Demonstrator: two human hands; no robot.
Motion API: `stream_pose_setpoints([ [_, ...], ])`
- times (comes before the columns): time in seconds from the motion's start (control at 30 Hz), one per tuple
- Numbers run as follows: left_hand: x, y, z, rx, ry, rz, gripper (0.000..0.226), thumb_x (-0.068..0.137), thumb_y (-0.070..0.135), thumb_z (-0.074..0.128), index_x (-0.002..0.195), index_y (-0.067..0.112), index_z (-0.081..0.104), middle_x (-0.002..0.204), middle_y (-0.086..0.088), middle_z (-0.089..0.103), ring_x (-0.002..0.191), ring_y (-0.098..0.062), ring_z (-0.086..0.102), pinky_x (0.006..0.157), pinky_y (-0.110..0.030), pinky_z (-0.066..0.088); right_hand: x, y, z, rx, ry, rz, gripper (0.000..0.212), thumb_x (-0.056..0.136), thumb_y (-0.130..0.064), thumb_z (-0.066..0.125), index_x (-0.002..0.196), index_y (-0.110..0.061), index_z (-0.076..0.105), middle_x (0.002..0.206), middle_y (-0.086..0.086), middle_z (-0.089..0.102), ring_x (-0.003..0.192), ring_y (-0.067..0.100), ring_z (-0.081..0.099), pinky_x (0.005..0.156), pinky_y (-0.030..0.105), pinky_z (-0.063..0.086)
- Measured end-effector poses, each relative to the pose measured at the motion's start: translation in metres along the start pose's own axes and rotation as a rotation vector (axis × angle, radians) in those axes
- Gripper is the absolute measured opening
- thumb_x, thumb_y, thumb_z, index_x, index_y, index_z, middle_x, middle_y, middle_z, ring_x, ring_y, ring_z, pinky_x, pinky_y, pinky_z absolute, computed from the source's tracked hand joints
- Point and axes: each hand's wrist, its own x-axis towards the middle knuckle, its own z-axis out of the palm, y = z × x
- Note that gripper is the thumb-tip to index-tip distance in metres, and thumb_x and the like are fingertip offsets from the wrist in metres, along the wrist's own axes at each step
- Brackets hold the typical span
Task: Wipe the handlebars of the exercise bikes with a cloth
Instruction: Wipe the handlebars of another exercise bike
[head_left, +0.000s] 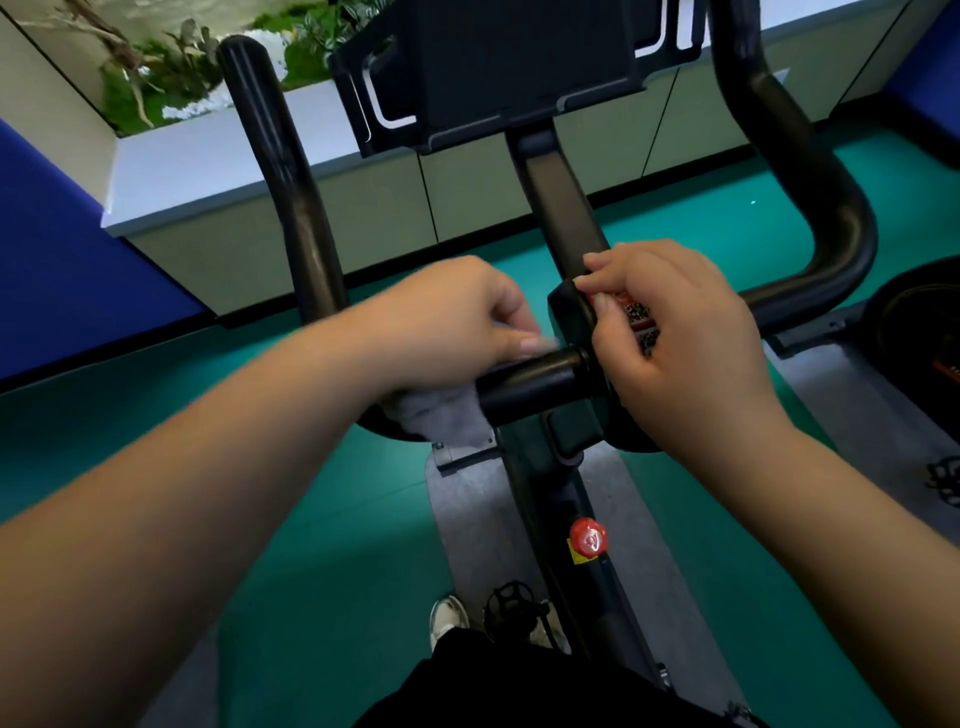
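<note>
While the head camera looks down over the bike, I have my left hand (457, 312) wrapped around a grey cloth (441, 415), fingers curled over the near crossbar of the handlebars (535, 379), just left of the centre clamp (576, 322). A tail of the cloth hangs below the bar, and the hand and cloth are smeared with blur, so I cannot tell how much fabric actually lies between palm and bar. My right hand (680, 338) sits on the clamp, fingers bent and pressing on its top edge beside a red label (631, 306); it grips nothing I can make out beyond steadying itself there. The left upright horn (280, 156) and the right curved bar (810, 171) rise beyond, untouched at this moment, with the black console (498, 67) between them.

My worry is the loose tail: if I slide the cloth toward the centre, it could bunch against the clamp and leave the bar's inner end unwiped. A slack grip could also let the cloth slip off and drop toward the red knob (587, 538) and the pedal (511, 608) below. The horns look like the larger share of wiping left, I judge.
</note>
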Motion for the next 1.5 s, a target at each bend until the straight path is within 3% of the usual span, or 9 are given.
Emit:
stream_pose_setpoints([
  [0.3,0.001,-0.015,-0.016,0.089,-0.246,-0.107,0.010,0.085,0.042,0.066,0.081,0.034,0.071,0.078,0.018,0.070,0.079,0.001,0.062,0.076,-0.021,0.047,-0.001,-0.001,0.000,0.006,-0.010,0.012,0.016,0.087,-0.010,0.053,0.098,-0.010,0.066,0.109,0.002,0.065,0.107,0.018,0.055,0.098,0.021,0.036],
  [0.47,0.017,-0.003,0.002,0.002,-0.178,-0.088,0.007,0.087,0.037,0.064,0.085,0.034,0.070,0.081,0.019,0.066,0.078,0.000,0.058,0.073,-0.021,0.041,0.000,-0.002,-0.001,-0.006,-0.030,0.023,0.017,0.087,-0.012,0.052,0.099,-0.011,0.065,0.110,0.001,0.064,0.108,0.016,0.054,0.097,0.016,0.033],
  [0.67,-0.003,-0.015,-0.027,0.343,-0.364,-0.101,0.016,0.088,0.035,0.063,0.073,0.032,0.066,0.069,0.016,0.064,0.068,-0.002,0.057,0.066,-0.023,0.044,-0.001,-0.002,-0.001,0.006,-0.037,0.028,0.017,0.088,-0.011,0.053,0.100,-0.012,0.065,0.110,0.000,0.063,0.109,0.014,0.053,0.097,0.012,0.031],
  [0.87,0.001,0.017,0.004,0.029,0.015,-0.164,0.012,0.088,0.035,0.064,0.091,0.028,0.074,0.084,0.006,0.068,0.085,-0.014,0.062,0.070,-0.021,0.038,0.000,-0.001,-0.001,-0.008,-0.018,0.015,0.017,0.087,-0.011,0.052,0.098,-0.011,0.065,0.109,0.002,0.064,0.107,0.018,0.055,0.096,0.020,0.036],
  [1.03,-0.026,0.013,0.025,-0.281,0.299,-0.085,0.011,0.087,0.033,0.067,0.094,0.032,0.075,0.091,0.012,0.069,0.055,0.007,0.058,0.051,-0.010,0.042,-0.001,-0.002,0.001,-0.005,-0.014,0.010,0.017,0.088,-0.013,0.052,0.099,-0.011,0.065,0.109,0.002,0.064,0.107,0.017,0.055,0.096,0.021,0.036],
  [1.13,-0.048,-0.011,0.017,-0.078,0.312,0.154,0.020,0.085,0.033,0.063,0.099,0.026,0.076,0.096,0.008,0.071,0.075,0.000,0.064,0.070,-0.014,0.050,-0.001,-0.003,0.000,-0.003,-0.017,0.020,0.017,0.088,-0.012,0.052,0.099,-0.011,0.065,0.109,0.001,0.064,0.108,0.016,0.054,0.096,0.017,0.034],
  [1.3,-0.070,-0.062,-0.014,0.393,0.247,0.346,0.025,0.076,0.009,0.073,0.100,0.018,0.075,0.106,0.004,0.069,0.082,-0.017,0.069,0.070,-0.026,0.056,-0.001,-0.003,0.000,-0.011,-0.027,0.026,0.017,0.089,-0.012,0.052,0.100,-0.012,0.065,0.110,0.001,0.064,0.108,0.017,0.054,0.096,0.010,0.030],
  [1.43,-0.066,-0.050,-0.003,0.293,0.292,0.298,0.017,0.080,0.012,0.069,0.095,0.018,0.075,0.097,0.001,0.071,0.075,0.008,0.056,0.070,-0.005,0.047,-0.001,-0.003,0.001,-0.017,-0.027,0.018,0.017,0.089,-0.011,0.052,0.099,-0.011,0.065,0.109,0.002,0.064,0.107,0.019,0.055,0.094,0.016,0.033],
  [1.5,-0.064,-0.032,0.020,0.191,0.413,0.243,0.016,0.085,0.023,0.060,0.090,0.017,0.074,0.090,0.001,0.071,0.078,0.000,0.060,0.076,-0.021,0.055,-0.001,-0.002,0.001,-0.021,-0.024,0.019,0.017,0.088,-0.011,0.052,0.099,-0.011,0.064,0.108,0.002,0.064,0.107,0.019,0.055,0.094,0.015,0.032],
])
